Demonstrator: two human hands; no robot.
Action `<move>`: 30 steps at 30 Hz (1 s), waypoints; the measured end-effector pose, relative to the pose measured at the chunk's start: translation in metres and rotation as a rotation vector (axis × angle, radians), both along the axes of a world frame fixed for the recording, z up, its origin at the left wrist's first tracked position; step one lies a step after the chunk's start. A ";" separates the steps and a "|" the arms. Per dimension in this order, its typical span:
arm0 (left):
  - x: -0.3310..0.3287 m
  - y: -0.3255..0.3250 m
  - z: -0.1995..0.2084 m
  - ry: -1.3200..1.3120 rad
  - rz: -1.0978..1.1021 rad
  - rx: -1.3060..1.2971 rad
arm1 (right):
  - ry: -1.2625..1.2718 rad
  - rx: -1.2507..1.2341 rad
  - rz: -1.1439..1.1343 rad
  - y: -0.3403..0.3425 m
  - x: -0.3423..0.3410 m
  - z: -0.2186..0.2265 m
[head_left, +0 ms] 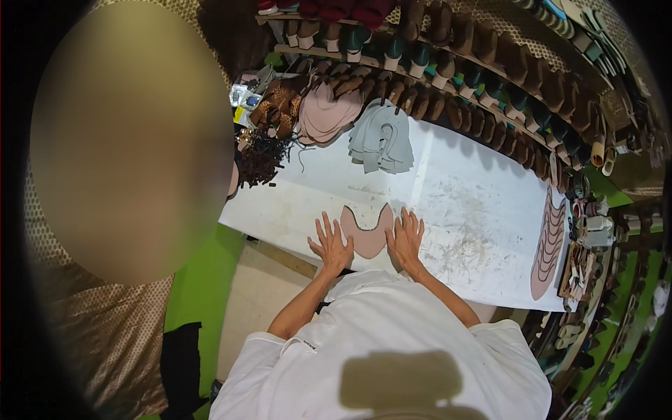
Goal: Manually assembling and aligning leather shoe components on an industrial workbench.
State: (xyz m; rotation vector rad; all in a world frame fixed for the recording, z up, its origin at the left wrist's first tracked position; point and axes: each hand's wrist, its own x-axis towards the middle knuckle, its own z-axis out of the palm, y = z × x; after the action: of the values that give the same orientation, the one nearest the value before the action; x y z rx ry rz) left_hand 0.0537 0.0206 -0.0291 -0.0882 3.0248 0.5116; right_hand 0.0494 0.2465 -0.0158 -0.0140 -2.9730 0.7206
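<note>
A flat pink cut-out piece, shaped like a shoe upper with a notch at its far edge, lies on the white worktable near the front edge. My left hand rests flat beside its left side, fingers spread. My right hand lies flat at its right side, fingers spread too. Both palms press the table surface and touch or overlap the piece's edges. Neither hand holds anything.
A stack of grey-green cut pieces and a pile of pink pieces sit at the table's far side. Brown patterned pieces lie left of them. More pink pieces stack at the right end. Shelves of shoe lasts run behind.
</note>
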 end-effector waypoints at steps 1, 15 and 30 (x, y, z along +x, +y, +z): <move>-0.002 0.003 0.001 -0.017 0.021 0.045 | 0.008 -0.002 -0.009 0.001 -0.001 -0.003; -0.029 0.016 0.026 -0.077 0.480 0.381 | 0.156 -0.302 -0.176 0.004 -0.015 0.002; 0.019 0.033 0.056 0.004 0.410 0.729 | 0.136 -0.521 -0.193 0.040 0.006 0.049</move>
State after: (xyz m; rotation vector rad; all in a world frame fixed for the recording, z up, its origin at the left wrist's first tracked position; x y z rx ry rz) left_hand 0.0725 0.0538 0.0271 -0.6530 2.6106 1.5882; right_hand 0.0558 0.2861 0.0328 -0.2671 -2.5272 1.3738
